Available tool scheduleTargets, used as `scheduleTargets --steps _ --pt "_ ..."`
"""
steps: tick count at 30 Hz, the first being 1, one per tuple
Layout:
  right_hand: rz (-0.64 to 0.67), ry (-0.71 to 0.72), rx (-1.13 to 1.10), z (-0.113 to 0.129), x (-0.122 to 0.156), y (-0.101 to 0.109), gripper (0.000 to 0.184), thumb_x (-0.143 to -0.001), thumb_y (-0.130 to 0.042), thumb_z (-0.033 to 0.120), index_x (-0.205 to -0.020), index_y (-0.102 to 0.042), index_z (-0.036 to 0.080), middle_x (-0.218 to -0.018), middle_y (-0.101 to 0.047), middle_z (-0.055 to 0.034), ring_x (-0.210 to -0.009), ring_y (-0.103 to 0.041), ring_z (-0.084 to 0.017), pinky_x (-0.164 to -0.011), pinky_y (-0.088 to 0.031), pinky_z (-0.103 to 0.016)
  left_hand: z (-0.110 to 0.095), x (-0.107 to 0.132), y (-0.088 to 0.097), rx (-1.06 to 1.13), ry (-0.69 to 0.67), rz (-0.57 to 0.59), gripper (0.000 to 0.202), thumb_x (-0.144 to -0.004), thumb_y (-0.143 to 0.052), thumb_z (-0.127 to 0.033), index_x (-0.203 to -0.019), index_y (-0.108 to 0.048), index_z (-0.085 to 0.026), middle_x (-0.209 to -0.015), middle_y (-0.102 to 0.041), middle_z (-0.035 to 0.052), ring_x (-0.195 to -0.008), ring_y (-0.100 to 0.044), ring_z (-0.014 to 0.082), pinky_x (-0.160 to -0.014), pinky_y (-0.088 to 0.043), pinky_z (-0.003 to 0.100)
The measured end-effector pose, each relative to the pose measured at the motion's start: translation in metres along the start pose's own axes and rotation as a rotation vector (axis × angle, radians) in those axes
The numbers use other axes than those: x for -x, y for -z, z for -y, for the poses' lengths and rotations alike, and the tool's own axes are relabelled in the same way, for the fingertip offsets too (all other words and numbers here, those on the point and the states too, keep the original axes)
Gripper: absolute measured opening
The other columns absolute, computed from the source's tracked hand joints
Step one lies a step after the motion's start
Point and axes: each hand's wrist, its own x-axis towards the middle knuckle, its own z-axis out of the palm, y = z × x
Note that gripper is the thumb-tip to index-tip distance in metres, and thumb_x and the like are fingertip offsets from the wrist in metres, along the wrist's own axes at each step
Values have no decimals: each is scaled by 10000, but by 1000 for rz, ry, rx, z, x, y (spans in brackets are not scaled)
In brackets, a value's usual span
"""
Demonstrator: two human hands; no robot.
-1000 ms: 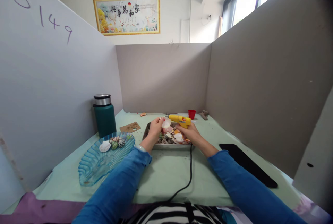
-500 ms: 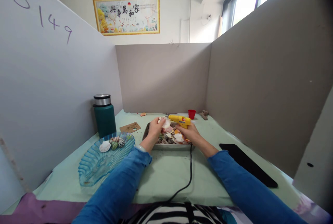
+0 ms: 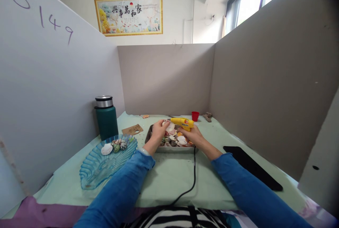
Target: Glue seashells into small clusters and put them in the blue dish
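My right hand (image 3: 194,135) is closed around the handle of a yellow glue gun (image 3: 182,122), its nozzle pointing left. Between the fingers of my left hand (image 3: 158,131) is a pale seashell (image 3: 170,126), close to the nozzle; the fingers cover part of it. Both hands are above a metal tray (image 3: 174,149) heaped with shells of several kinds. From the glue gun a black cord (image 3: 194,171) runs down over the tray's front edge toward my body. Whether glue is on the shell is too small to tell.
On the left lies a blue scalloped glass dish (image 3: 97,169) with several shells, beside a green bottle (image 3: 107,122) and a brown card (image 3: 132,130). A red cup (image 3: 195,116) and a driftwood piece (image 3: 208,117) are at the back. At right is a black flat slab (image 3: 251,168). Partitions enclose the table.
The glue gun's nozzle has shifted slightly left, and the shell in my left hand has turned or tilted a little. Everything else stays in place.
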Motion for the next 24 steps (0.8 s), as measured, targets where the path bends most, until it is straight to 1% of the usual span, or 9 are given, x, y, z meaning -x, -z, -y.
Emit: scheduleTargets --steps 4,8,14,19,24 --pt "28 -15 14 -1 -1 0 279 -728 -718 399 -827 -685 141 -493 -518 46 -390 -424 -90 -378 -350 -225 0 0 0 -41 -5 0 183 -763 -648 -327 -814 -649 -152 -528 -533 -50 -363 -461 84 -390 -317 194" --pt "33 -23 48 -1 -1 0 283 -723 -720 407 -810 -681 141 -475 -508 43 -389 -424 -96 -371 -338 -226 -2 2 0 -85 -10 7 184 -764 -640 -324 -818 -667 -150 -490 -501 -57 -361 -463 95 -390 -317 200" --pt "11 -22 39 1 0 1 303 -720 -720 407 -861 -681 142 -514 -540 35 -393 -439 -97 -374 -355 -226 -4 2 0 0 20 -6 154 -755 -642 -309 -751 -629 -155 -495 -520 -50 -353 -436 82 -382 -312 197" --pt "1 -16 58 2 1 2 285 -731 -708 406 -840 -667 146 -481 -512 43 -379 -435 -100 -371 -355 -228 -1 0 0 52 51 -18 156 -758 -635 -301 -716 -604 -154 -490 -526 -48 -347 -421 72 -374 -305 195" --pt "34 -15 45 2 1 1 324 -725 -718 414 -890 -690 137 -520 -541 36 -394 -437 -95 -378 -352 -225 -2 1 -1 56 62 -13 171 -741 -668 -316 -726 -616 -153 -495 -529 -51 -347 -429 68 -374 -296 189"
